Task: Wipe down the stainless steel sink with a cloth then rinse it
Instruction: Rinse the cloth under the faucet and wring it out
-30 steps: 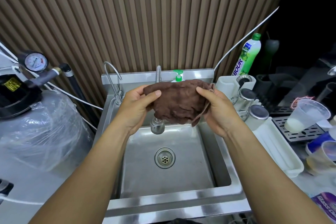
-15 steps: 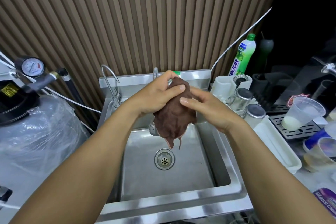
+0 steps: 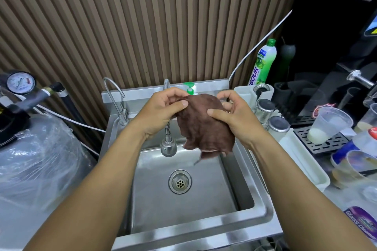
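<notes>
Cloth (image 3: 206,128), brown, crumpled: held in the air over the rear of the stainless steel sink (image 3: 204,227), just right of the flexible faucet head (image 3: 167,149). Left grip (image 3: 161,112) pinches its upper left edge. Right grip (image 3: 238,120) grasps its right side, thumb pressed on the front. Drain (image 3: 180,182) lies below.

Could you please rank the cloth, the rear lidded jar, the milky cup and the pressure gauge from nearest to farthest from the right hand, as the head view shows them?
1. The cloth, pinched in the right hand itself.
2. The rear lidded jar, just to the hand's right.
3. The milky cup, farther out to the right.
4. The pressure gauge, at the far left.
</notes>
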